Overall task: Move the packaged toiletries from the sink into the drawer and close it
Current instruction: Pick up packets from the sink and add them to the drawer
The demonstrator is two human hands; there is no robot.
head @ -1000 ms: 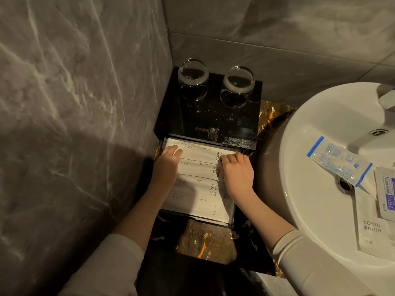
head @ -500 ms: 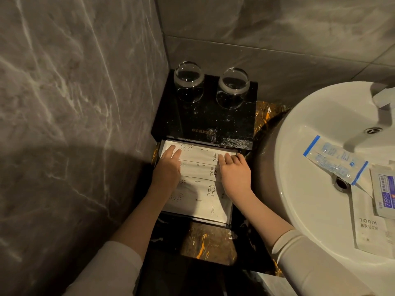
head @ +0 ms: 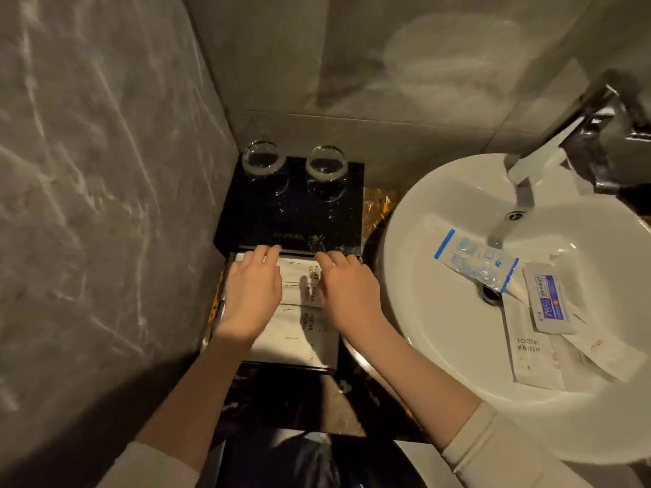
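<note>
A black drawer (head: 292, 367) is pulled out from under a black box. It holds several white toothbrush packets (head: 297, 332) lying flat. My left hand (head: 252, 294) and my right hand (head: 347, 290) rest palm down on these packets, fingers spread, fingertips near the box's front edge. In the white sink (head: 422, 311) lie a clear packet with blue ends (head: 475, 260), a small blue-labelled sachet (head: 549, 301) and white packets, one marked toothbrush (head: 530, 350).
Two upturned glasses (head: 260, 158) (head: 326, 165) stand on the black box (head: 292, 220) in the corner. Grey marble walls close in on the left and behind. A tap (head: 521, 184) overhangs the sink.
Both hands have slid a little further up over the packets toward the box. The camera has tilted up, and more of the sink and the tap now show.
</note>
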